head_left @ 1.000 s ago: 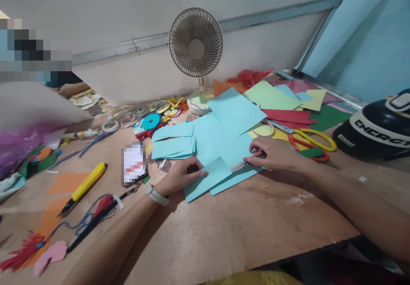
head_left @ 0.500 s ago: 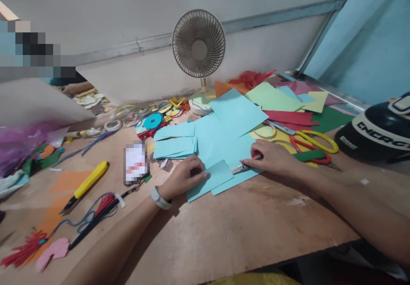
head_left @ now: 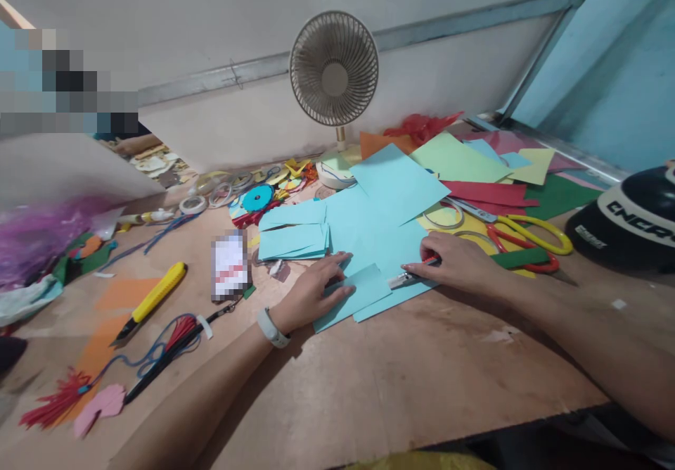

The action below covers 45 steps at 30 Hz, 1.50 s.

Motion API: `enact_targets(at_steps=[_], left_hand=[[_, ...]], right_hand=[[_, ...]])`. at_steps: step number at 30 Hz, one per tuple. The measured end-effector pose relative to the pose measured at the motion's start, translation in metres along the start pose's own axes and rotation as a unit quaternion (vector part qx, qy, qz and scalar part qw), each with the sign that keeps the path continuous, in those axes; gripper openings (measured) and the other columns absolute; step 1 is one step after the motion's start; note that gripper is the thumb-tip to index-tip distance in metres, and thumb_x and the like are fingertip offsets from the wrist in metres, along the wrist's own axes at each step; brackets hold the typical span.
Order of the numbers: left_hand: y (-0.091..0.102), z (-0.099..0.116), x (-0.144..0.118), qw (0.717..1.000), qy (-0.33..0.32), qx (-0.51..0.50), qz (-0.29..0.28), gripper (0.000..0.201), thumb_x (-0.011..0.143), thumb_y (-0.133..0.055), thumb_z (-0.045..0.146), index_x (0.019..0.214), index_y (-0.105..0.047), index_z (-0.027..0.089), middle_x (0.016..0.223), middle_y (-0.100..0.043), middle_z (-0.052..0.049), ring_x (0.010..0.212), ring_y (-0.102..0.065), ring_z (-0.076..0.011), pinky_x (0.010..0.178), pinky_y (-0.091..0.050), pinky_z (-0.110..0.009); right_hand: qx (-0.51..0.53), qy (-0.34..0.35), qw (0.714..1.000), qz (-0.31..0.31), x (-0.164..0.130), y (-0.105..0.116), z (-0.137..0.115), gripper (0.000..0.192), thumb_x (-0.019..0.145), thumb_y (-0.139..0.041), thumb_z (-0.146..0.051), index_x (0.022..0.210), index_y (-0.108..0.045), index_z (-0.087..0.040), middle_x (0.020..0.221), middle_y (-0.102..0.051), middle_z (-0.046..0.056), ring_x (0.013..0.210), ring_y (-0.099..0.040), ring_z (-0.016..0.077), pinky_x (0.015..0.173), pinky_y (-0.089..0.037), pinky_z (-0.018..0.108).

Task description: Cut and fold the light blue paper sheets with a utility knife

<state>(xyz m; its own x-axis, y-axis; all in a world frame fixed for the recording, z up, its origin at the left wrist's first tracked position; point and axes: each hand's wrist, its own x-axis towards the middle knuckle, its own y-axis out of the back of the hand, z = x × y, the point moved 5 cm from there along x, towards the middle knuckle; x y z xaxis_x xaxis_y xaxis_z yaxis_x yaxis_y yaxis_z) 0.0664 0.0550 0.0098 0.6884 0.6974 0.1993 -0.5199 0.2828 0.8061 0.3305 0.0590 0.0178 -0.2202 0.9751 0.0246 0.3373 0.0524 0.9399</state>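
My left hand (head_left: 311, 293) lies with spread fingers over the left side of a light-blue paper piece (head_left: 363, 290), its thumb resting on top. My right hand (head_left: 456, 262) is closed around a small silver and red stapler (head_left: 403, 280). The stapler's silver front end is at the right edge of that piece. Beneath are larger light-blue sheets (head_left: 369, 231); another blue sheet (head_left: 401, 181) lies across them at the back. Cut blue pieces (head_left: 292, 241) are piled just beyond my left hand. My right palm hides part of the stapler.
A yellow cutter knife (head_left: 152, 301) and a red tassel (head_left: 58, 399) lie on the left. Behind the papers stands a small fan (head_left: 334, 69). Yellow-handled scissors (head_left: 538, 234) and a black jug (head_left: 627, 224) are on the right. Another person's hand (head_left: 138, 145) shows beyond the partition.
My left fingers have straightened out and spread further over the paper. The stapler stays by the paper's right edge. The whole view has shifted slightly.
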Motion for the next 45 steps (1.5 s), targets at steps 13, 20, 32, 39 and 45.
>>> enact_targets(at_steps=[13, 20, 32, 39, 45], left_hand=[[-0.016, 0.005, -0.002, 0.978, -0.106, 0.134, -0.119, 0.049, 0.106, -0.024, 0.014, 0.153, -0.032, 0.025, 0.158, -0.035, -0.009, 0.148, -0.028, -0.0207, 0.122, -0.019, -0.053], [-0.018, 0.008, -0.003, 0.973, -0.109, 0.168, -0.112, 0.048, 0.109, -0.031, 0.035, 0.155, -0.028, 0.023, 0.159, -0.032, -0.008, 0.149, -0.027, -0.0206, 0.124, -0.012, -0.048], [-0.017, 0.01, -0.003, 0.973, -0.125, 0.168, -0.097, 0.047, 0.109, -0.03, 0.034, 0.154, -0.033, 0.021, 0.157, -0.037, -0.01, 0.147, -0.031, -0.0223, 0.124, -0.01, -0.051], [-0.018, 0.009, -0.003, 0.973, -0.117, 0.171, -0.103, 0.046, 0.109, -0.031, 0.034, 0.152, -0.035, 0.02, 0.157, -0.036, -0.01, 0.148, -0.03, -0.0217, 0.124, -0.01, -0.049], [-0.017, 0.01, -0.003, 0.974, -0.114, 0.164, -0.102, 0.046, 0.109, -0.03, 0.034, 0.153, -0.035, 0.022, 0.157, -0.037, -0.009, 0.148, -0.03, -0.0214, 0.124, -0.01, -0.049]], right_hand=[[-0.011, -0.023, 1.0, -0.007, -0.005, -0.003, -0.006, 0.046, 0.085, -0.056, -0.063, 0.064, -0.049, -0.023, 0.076, -0.06, 0.003, 0.066, -0.051, 0.0178, 0.054, -0.03, 0.03], [-0.004, 0.008, 0.999, 0.036, -0.005, -0.004, -0.007, 0.044, 0.084, -0.06, -0.059, 0.065, -0.049, -0.022, 0.074, -0.059, 0.002, 0.066, -0.05, 0.0166, 0.055, -0.031, 0.028], [-0.035, 0.067, 0.994, 0.082, -0.012, -0.004, -0.008, 0.04, 0.088, -0.057, -0.055, 0.067, -0.053, -0.022, 0.074, -0.057, 0.003, 0.07, -0.051, 0.018, 0.058, -0.03, 0.029], [-0.011, 0.176, 0.982, 0.063, -0.02, -0.005, -0.002, 0.039, 0.087, -0.061, -0.058, 0.091, -0.065, -0.019, 0.093, -0.061, 0.008, 0.081, -0.058, 0.0218, 0.069, -0.042, 0.032], [-0.004, 0.262, 0.963, 0.062, -0.021, -0.003, 0.001, 0.033, 0.096, -0.052, -0.048, 0.099, -0.072, -0.021, 0.097, -0.066, 0.011, 0.086, -0.06, 0.0228, 0.076, -0.046, 0.035]])
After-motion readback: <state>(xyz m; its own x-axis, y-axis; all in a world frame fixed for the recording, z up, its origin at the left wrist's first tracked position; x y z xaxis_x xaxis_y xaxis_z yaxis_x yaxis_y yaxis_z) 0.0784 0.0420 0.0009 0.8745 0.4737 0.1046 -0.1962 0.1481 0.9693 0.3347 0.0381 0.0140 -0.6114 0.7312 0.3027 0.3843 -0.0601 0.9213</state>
